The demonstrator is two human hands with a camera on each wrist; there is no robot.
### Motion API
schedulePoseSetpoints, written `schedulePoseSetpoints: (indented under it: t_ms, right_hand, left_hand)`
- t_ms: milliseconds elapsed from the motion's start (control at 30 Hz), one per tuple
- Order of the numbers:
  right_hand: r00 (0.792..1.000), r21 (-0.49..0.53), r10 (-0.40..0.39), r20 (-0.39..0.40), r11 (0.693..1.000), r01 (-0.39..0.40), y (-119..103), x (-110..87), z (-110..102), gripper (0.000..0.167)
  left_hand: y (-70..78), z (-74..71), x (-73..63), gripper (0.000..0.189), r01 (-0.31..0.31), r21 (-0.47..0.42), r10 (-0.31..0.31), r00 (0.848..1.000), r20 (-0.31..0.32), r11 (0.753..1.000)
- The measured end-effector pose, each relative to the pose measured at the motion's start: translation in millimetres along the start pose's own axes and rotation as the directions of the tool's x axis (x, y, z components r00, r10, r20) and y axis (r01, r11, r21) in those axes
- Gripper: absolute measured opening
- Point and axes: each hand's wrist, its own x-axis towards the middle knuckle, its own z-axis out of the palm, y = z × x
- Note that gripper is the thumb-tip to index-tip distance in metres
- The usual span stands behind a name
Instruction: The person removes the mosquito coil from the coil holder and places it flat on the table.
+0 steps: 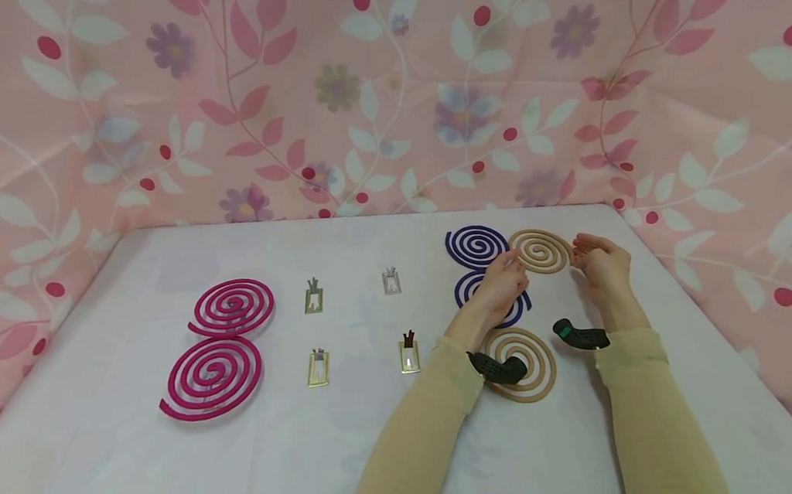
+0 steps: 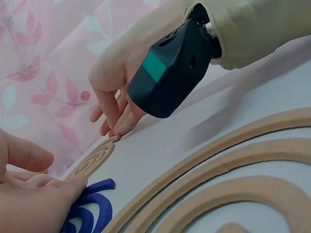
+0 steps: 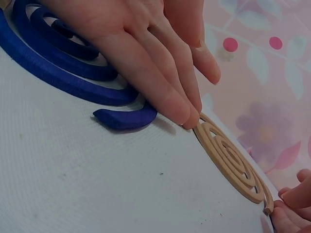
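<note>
Head view: your left hand and right hand flank the far tan coil — fingers loosely extended, fingertips at opposite edges (the far blue coil lies beside)

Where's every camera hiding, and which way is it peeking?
Head: on the person's head, facing forward and down at the flat white table; shows left hand, right hand and cream fabric sleeves.
Left wrist: on that wrist, facing across toward the right hand; shows both hands and one sleeve.
Right wrist: on that wrist, facing the left hand and a blue flat spiral coil; shows both hands.
Shared: both wrist views show the far tan flat spiral coil.
</note>
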Motion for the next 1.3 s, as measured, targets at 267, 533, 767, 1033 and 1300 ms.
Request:
schedulePoseSetpoints:
  t_ms: [267, 533, 767, 1033, 1300]
  right_hand:
    - [1.000, -0.016, 0.024, -0.006, 1.000, -0.024, 0, -2.2, 1, 0.049]
    - [0.999, -0.013, 0.032, -0.008, 0.999, -0.033, 1, -1.3, 3, 0.045]
    - [0.999, 0.059, -0.046, 0.012, 0.997, 0.045, -8, -7.4, 8, 0.045]
    - [0.963, 0.320, -0.213, 0.163, 0.935, 0.153, -42, -34.1, 29, 0.040]
    - [0.933, 0.383, -0.287, 0.217, 0.904, 0.189, -56, -73.0, 63, 0.038]
  left_hand:
    - [0.5, -2.1, -0.9, 0.072, -0.003, 0.006, 0.003, 1.000, 0.006, 1.000]
    - [-0.8, -5.0, 1.4, 0.069, 0.001, 0.002, -0.001, 1.000, 0.006, 1.000]
    - [23.6, -7.7, -13.2, 0.056, -0.046, 0.205, 0.047, 0.999, 0.003, 0.978]
    - [91.5, -17.3, -46.7, 0.046, -0.184, 0.445, 0.175, 0.983, 0.061, 0.877]
    - [120.4, -7.7, -79.3, 0.049, -0.317, 0.637, 0.261, 0.948, 0.183, 0.702]
